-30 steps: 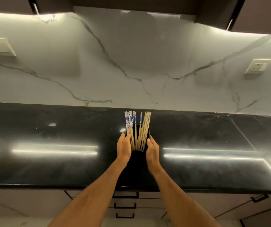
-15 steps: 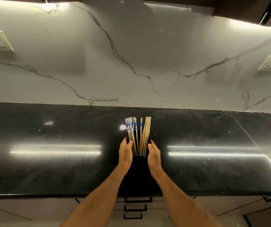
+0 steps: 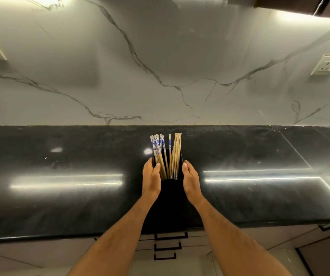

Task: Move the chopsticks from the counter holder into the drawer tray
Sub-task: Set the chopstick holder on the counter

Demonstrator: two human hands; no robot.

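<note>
The left hand [image 3: 151, 179] and right hand [image 3: 190, 180] flank the tall black holder [image 3: 170, 198] on the dark glossy desk [image 3: 60, 196], palms turned inward against its two sides. Each grip looks flat, fingers straight along the holder's walls and pointing away from the person; whether they squeeze it or only touch it cannot be told. Between the two hands, rising past the fingertips, stand the chopsticks [image 3: 167, 154]: blue-and-white patterned tops lean toward the left hand, plain wooden ones stand nearer the right hand. Beyond the fingertips runs the white veined marble wall [image 3: 160, 56]. Below the wrists, under the desk edge, closed drawers with black handles [image 3: 170, 237] show between the forearms
</note>
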